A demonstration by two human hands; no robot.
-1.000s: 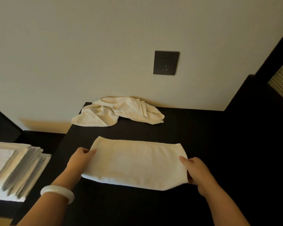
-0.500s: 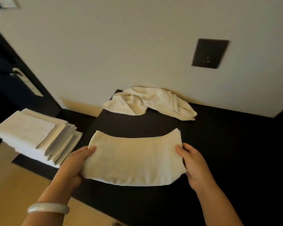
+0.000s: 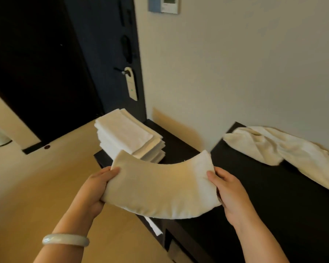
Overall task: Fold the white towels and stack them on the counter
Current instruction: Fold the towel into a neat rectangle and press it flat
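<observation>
Folded towel [image 3: 160, 188] between both hands

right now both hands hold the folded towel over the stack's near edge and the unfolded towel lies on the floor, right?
Not quite. The unfolded towel lies on the dark counter by the wall, not on the floor, as the head view shows. The rest holds: the left hand and right hand hold the folded towel by its ends, over the near edge of the stack.
</observation>
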